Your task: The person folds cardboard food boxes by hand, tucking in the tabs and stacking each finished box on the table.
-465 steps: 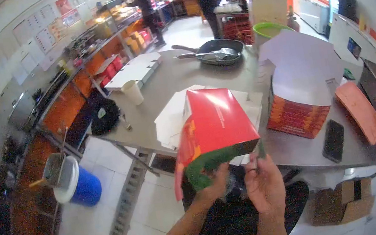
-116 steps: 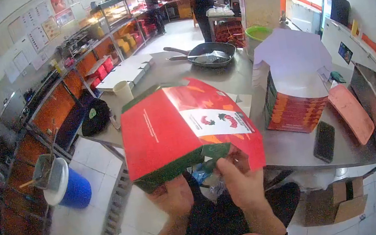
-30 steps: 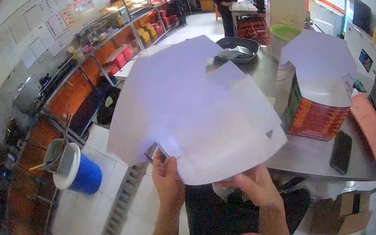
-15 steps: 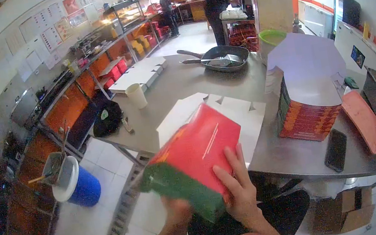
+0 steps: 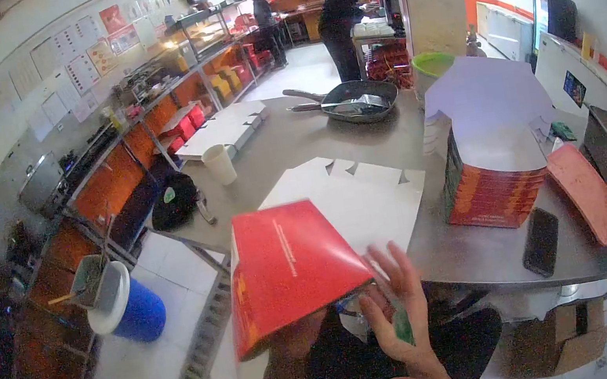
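A red folded carton is held up over the near edge of the steel table. My left hand supports it from below, its fingers mostly hidden behind the carton. At the carton's right corner is my right hand, fingers raised and spread, the thumb close to the carton's edge. A green flap shows beside the right palm. Behind the carton, flat white card sheets lie on the table. To the right stands a tall stack of red-sided cartons with pale tops.
On the steel table are a black pan, a paper cup, white flat boxes, a phone and a pink tray. A blue bin stands at left. Two people in dark clothes stand farther back.
The carton has turned and moved slightly left and down, so its red face shows broadly and the green side is mostly hidden. My right hand's fingers have come off the red face and spread.
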### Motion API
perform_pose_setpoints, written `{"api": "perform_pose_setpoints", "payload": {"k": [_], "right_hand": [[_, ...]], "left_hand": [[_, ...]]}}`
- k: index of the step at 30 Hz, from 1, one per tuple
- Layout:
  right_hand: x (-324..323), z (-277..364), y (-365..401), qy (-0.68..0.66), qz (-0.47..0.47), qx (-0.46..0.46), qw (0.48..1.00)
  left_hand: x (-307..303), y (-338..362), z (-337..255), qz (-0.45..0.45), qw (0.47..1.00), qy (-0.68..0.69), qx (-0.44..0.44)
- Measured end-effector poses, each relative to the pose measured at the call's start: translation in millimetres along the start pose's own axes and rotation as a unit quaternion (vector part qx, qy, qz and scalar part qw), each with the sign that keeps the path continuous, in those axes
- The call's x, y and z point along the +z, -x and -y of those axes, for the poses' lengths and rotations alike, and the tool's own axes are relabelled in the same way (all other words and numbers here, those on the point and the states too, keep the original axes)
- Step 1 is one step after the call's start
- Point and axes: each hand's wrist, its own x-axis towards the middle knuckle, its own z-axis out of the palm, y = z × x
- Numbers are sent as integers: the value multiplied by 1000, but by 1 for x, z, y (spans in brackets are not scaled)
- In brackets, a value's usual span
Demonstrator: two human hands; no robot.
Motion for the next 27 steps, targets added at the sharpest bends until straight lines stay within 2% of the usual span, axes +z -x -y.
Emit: {"api": "perform_pose_setpoints", "payload": {"k": [1, 2, 3, 4, 5, 6, 8, 9, 10, 11, 12, 13, 14, 15, 16, 17, 18, 19, 20, 21, 22, 23, 24, 25, 26, 27], "right_hand": [[-15, -4, 1, 39, 57, 60, 996], [-29, -8, 2, 77, 114, 118, 983], [-40, -9, 4, -29, 140, 198, 970], [-42, -4, 3, -29, 141, 198, 970], [-41, 2, 2, -153, 202, 234, 939], [-39, 7, 2, -274, 258, 266, 888], [-33, 11, 4, -285, 243, 261, 890], [-30, 11, 4, -293, 230, 255, 892], [-30, 8, 6, -292, 232, 254, 893], [-31, 4, 8, -287, 165, 257, 908], [-29, 2, 9, -280, 97, 260, 919], [-24, 3, 10, -279, 98, 259, 919], [-14, 9, 9, -208, 70, 198, 955], [-9, 12, 8, -136, 40, 136, 981], [-9, 10, 9, -136, 39, 136, 981], [-11, 5, 10, -8, 13, 64, 998], [-13, 0, 11, 121, -12, -10, 993], [-14, -7, 12, 121, -13, -11, 992], [-13, -16, 14, 176, -41, -76, 981], [-12, -22, 16, 229, -69, -140, 961], [-10, -24, 19, 229, -67, -140, 961], [-8, -27, 22, 214, -93, -117, 965], [-8, -28, 26, 199, -119, -92, 968], [-11, -30, 30, 199, -119, -91, 969], [-15, -33, 35, 184, -89, -51, 977], [-17, -35, 37, 170, -59, -11, 984]], "left_hand": [[16, -1, 19, -30, 979, 201, 23], [19, -3, 20, -59, 916, 393, 47], [18, -2, 17, -59, 916, 393, 48], [7, 1, -5, -53, 839, 530, 107], [1, 2, -17, -45, 739, 652, 163], [1, 3, -15, -45, 740, 651, 161], [0, 5, -15, -55, 795, 589, 137], [1, 6, -18, -55, 794, 589, 137], [2, 7, -25, -56, 771, 615, 156], [2, 7, -30, -57, 746, 640, 175], [5, 6, -26, -57, 746, 640, 177], [9, 6, -20, -70, 781, 608, 124], [11, 5, -17, -83, 813, 573, 70], [8, 3, -16, -83, 813, 573, 70], [2, -1, -16, -111, 928, 348, 72], [-2, -3, -16, -130, 984, 101, 69], [1, -3, -16, -129, 984, 102, 69], [6, -4, -17, -131, 931, 335, 65], [10, -6, -21, -124, 824, 550, 58], [12, -3, -28, -125, 823, 550, 58], [11, 1, -40, -169, 826, 538, 30], [12, 4, -49, -212, 826, 523, 1], [16, 5, -51, -212, 826, 523, 1], [20, 7, -52, -225, 822, 522, 36], [23, 10, -54, -237, 817, 521, 71], [27, 15, -56, -237, 817, 521, 71]]}}
